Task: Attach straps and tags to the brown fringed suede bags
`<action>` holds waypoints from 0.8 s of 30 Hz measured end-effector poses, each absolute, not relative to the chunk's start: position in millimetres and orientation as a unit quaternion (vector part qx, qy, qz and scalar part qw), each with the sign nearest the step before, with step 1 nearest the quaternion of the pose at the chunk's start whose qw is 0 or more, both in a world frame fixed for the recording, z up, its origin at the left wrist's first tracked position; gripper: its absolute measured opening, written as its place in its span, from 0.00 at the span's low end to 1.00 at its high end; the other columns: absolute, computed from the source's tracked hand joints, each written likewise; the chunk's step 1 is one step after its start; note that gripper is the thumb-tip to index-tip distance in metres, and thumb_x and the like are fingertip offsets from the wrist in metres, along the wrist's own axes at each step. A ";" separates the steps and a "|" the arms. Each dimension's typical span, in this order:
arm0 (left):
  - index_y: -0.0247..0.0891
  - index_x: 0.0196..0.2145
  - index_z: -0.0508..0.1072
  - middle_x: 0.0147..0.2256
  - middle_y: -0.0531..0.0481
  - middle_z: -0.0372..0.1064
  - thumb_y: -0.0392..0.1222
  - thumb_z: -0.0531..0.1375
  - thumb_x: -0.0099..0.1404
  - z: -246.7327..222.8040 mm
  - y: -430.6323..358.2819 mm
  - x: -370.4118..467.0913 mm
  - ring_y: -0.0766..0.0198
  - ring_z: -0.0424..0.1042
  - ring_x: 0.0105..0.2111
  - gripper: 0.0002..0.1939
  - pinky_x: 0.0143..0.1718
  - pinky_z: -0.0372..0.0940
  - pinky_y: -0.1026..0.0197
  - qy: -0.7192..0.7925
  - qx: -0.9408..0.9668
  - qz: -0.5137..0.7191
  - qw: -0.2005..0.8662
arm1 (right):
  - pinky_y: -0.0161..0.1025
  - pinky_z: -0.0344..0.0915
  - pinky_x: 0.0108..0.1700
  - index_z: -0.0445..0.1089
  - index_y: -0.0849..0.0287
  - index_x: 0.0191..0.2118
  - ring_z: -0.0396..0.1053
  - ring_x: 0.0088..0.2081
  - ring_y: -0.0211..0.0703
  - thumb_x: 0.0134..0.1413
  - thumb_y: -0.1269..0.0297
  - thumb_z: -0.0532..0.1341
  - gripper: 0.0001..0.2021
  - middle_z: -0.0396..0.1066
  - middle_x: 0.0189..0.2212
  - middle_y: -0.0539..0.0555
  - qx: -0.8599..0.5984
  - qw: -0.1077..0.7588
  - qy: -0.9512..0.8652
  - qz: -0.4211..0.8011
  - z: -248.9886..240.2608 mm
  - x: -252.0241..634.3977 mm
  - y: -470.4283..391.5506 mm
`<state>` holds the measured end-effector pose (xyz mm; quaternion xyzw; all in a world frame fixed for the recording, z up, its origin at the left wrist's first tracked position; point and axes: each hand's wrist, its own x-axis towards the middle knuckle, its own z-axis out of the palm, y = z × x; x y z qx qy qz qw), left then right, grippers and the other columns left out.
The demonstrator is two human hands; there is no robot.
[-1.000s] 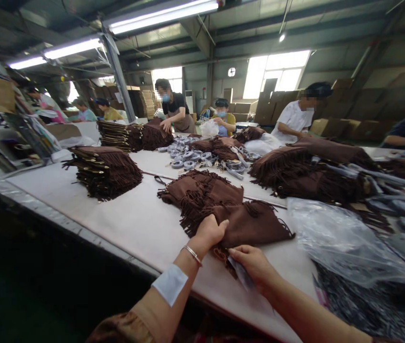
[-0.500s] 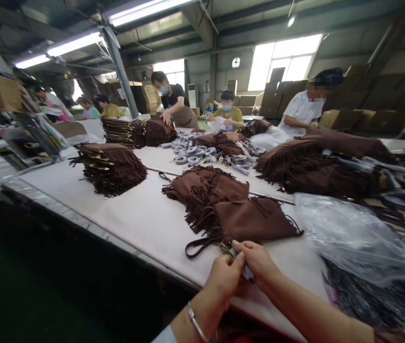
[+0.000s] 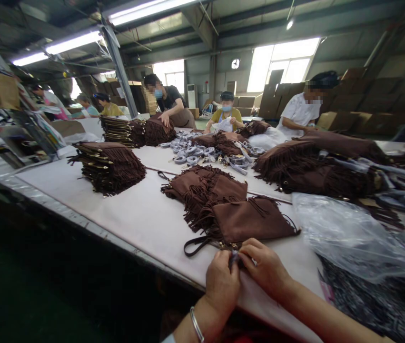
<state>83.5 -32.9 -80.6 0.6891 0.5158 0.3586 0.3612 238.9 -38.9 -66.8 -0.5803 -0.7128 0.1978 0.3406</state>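
Note:
At the table's near edge, my left hand (image 3: 223, 277) is closed around a wrapped strap (image 3: 234, 258), of which only a short greyish end shows. My right hand (image 3: 264, 267) pinches at the same strap from the other side, thumb and fingertips together. Just beyond my fingers lies a brown fringed pouch (image 3: 248, 220), flat on the table, with small gold-coloured hardware at its near edge. Its dark wrist loop (image 3: 195, 246) lies to the left. More brown fringed pouches (image 3: 205, 190) overlap behind it.
A stack of fringed pouches (image 3: 111, 166) stands at the left on the white table (image 3: 116, 214). Grey wrapped straps (image 3: 191, 155) are heaped farther back. At right are a pouch pile (image 3: 305, 162) and clear plastic bags (image 3: 352, 233). Several co-workers stand or sit around.
My left hand has turned more upright around the strap, and my right hand has shifted slightly right. The strap's long wrapped end, visible below my fingers before, is now mostly hidden.

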 end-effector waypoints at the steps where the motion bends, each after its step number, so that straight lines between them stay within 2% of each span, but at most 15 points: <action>1: 0.43 0.34 0.71 0.35 0.45 0.72 0.37 0.52 0.66 -80.5 -33.0 83.0 0.57 0.69 0.36 0.08 0.38 0.59 0.58 0.514 0.692 0.354 0.362 | 0.38 0.65 0.41 0.73 0.55 0.30 0.69 0.36 0.43 0.59 0.66 0.56 0.10 0.71 0.33 0.54 -0.569 0.344 -0.721 0.195 -66.2 239.3 -39.8; 4: 0.43 0.33 0.71 0.33 0.46 0.73 0.39 0.52 0.67 -80.3 -32.1 81.9 0.57 0.70 0.33 0.08 0.34 0.58 0.59 0.518 0.694 0.338 0.370 | 0.37 0.65 0.41 0.71 0.56 0.29 0.69 0.37 0.42 0.57 0.68 0.57 0.08 0.71 0.34 0.54 -0.546 0.378 -0.713 0.224 -63.0 241.3 -40.2; 7: 0.42 0.33 0.71 0.31 0.46 0.74 0.42 0.52 0.68 -81.0 -31.4 81.4 0.59 0.71 0.30 0.09 0.31 0.57 0.60 0.527 0.689 0.328 0.373 | 0.36 0.66 0.41 0.69 0.57 0.26 0.69 0.37 0.42 0.53 0.68 0.59 0.06 0.71 0.34 0.54 -0.540 0.405 -0.672 0.305 -58.7 243.2 -37.7; 10: 0.42 0.34 0.72 0.32 0.46 0.74 0.42 0.52 0.68 -82.7 -31.9 81.5 0.59 0.71 0.30 0.10 0.31 0.57 0.60 0.527 0.693 0.331 0.365 | 0.35 0.65 0.36 0.70 0.58 0.28 0.68 0.32 0.41 0.51 0.63 0.61 0.05 0.72 0.29 0.51 -0.565 0.393 -0.610 0.394 -56.1 243.1 -33.6; 12: 0.42 0.35 0.72 0.32 0.47 0.74 0.43 0.50 0.69 -84.2 -32.7 81.9 0.59 0.71 0.32 0.11 0.32 0.59 0.60 0.520 0.696 0.337 0.362 | 0.34 0.64 0.32 0.72 0.59 0.32 0.67 0.29 0.40 0.53 0.58 0.59 0.09 0.72 0.27 0.50 -0.594 0.375 -0.572 0.423 -55.8 241.6 -30.4; 16: 0.41 0.35 0.72 0.33 0.47 0.74 0.42 0.49 0.70 -85.6 -33.9 82.6 0.60 0.72 0.33 0.12 0.34 0.61 0.61 0.516 0.712 0.335 0.339 | 0.35 0.60 0.28 0.71 0.60 0.24 0.65 0.26 0.40 0.53 0.53 0.58 0.16 0.71 0.21 0.51 -0.655 0.320 -0.559 0.395 -56.9 237.7 -25.8; 24: 0.41 0.33 0.69 0.32 0.48 0.74 0.38 0.49 0.69 -89.0 -33.0 83.2 0.60 0.72 0.33 0.11 0.34 0.61 0.61 0.530 0.742 0.303 0.279 | 0.35 0.60 0.29 0.73 0.60 0.23 0.67 0.27 0.42 0.47 0.60 0.60 0.11 0.74 0.22 0.52 -0.657 0.283 -0.593 0.369 -50.1 233.5 -28.5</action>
